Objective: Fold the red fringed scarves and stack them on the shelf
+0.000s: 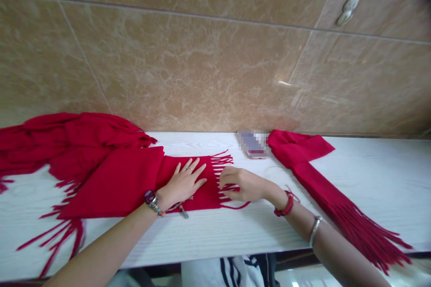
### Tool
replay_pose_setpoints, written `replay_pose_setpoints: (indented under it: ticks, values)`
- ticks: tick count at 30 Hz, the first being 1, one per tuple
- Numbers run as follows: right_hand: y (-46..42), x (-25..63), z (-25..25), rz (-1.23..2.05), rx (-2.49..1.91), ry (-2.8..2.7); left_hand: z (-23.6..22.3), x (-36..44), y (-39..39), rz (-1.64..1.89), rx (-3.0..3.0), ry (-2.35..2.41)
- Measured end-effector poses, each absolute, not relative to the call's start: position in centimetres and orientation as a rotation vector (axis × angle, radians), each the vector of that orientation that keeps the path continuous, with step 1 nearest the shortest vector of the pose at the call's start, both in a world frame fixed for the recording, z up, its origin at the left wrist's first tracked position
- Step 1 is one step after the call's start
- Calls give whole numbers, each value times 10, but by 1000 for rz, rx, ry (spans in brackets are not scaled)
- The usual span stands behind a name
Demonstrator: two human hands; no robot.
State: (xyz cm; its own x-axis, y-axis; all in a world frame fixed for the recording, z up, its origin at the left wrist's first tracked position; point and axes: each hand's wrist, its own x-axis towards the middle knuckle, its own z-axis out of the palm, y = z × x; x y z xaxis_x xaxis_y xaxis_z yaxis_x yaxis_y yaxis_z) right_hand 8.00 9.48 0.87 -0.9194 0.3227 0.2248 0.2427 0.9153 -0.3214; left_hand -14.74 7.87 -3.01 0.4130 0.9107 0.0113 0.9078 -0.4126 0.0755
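A red fringed scarf (114,184) lies folded on the white table, its fringed end pointing right. My left hand (183,181) rests flat on that scarf with its fingers spread. Over the tassels (226,170) at the right end is my right hand (240,183), its fingers curled down and closed among the strands. My own hand hides the fingertips there, so how many strands they grip does not show.
Bunched red scarves (77,136) lie at the left against the tiled wall (188,67). A phone (252,144) rests near the wall, and another folded red scarf (313,179) stretches to the right front edge of the white table (188,237).
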Motion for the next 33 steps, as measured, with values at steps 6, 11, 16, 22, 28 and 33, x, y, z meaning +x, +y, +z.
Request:
replay_pose_setpoints:
  ticks: [6,11,16,22,28,33]
  values:
    - [100,76,-5,235,-387,-2959,-20,-141,74,-3,2550,1723]
    - [111,97,2,117,-661,-2999,-3,-137,66,-77,2545,1682]
    - [104,94,17,138,-699,-2929,-13,-140,69,13,2554,1721]
    - [72,70,9,177,-436,-2968,-20,-139,71,65,2541,1749]
    - [66,85,9,47,-633,-3068,-11,-137,65,104,2541,1721]
    - [74,100,30,-57,-903,-3171,-11,-138,64,137,2547,1695]
